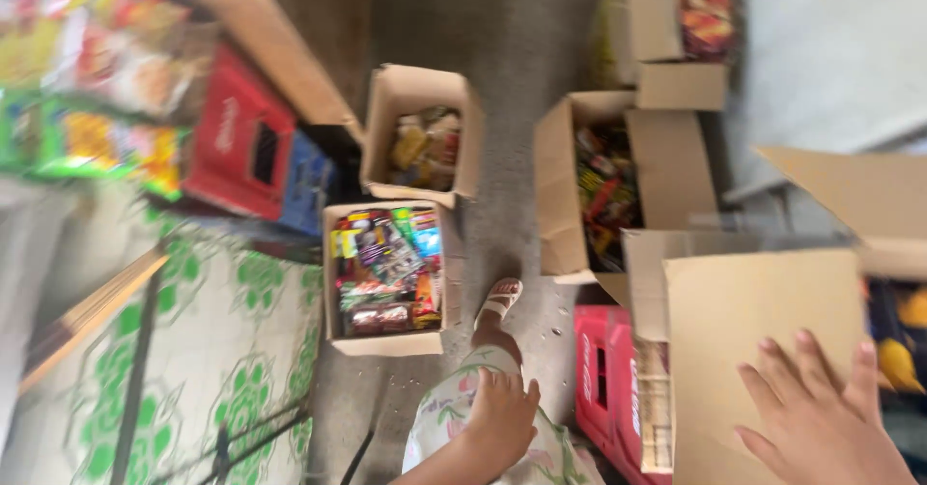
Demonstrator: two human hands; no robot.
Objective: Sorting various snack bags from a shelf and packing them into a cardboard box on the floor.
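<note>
**On the shop floor: a hand flat on a carton flap**

At the lower right of the head view, the right hand (816, 417) lies with fingers spread, palm down on the plain brown cardboard flap (763, 335) of a large open carton; it grips nothing. The left hand (502, 417) rests loosely curled on the person's knee, over a floral garment, and is empty. A red plastic crate (603, 379) stands just beside the flap. Ahead on the grey floor (512, 50) sit an open cardboard box of bright snack packets (386, 272) and another open box of wrapped sweets (423, 137). By my reading, the flap is being pressed aside or down; moving it further calls for steady palm pressure along the fold.
</note>
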